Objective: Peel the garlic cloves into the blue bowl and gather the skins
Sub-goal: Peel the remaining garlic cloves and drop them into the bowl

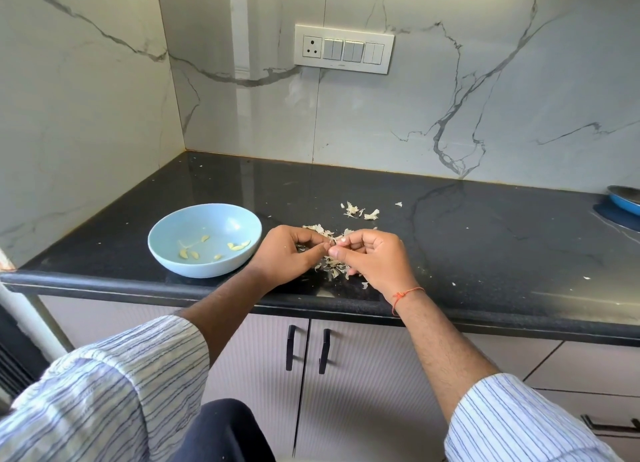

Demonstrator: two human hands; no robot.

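Skins — blue bowl beside

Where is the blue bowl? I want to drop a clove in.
In the head view, the blue bowl sits on the black countertop near its front edge, just left of the left hand.

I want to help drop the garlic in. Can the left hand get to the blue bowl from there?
Probably yes. The left hand is just right of the bowl, with only bare counter between them, though it is busy pinching a clove with the right hand.

One blue bowl, roughly seven peeled cloves, two hands.
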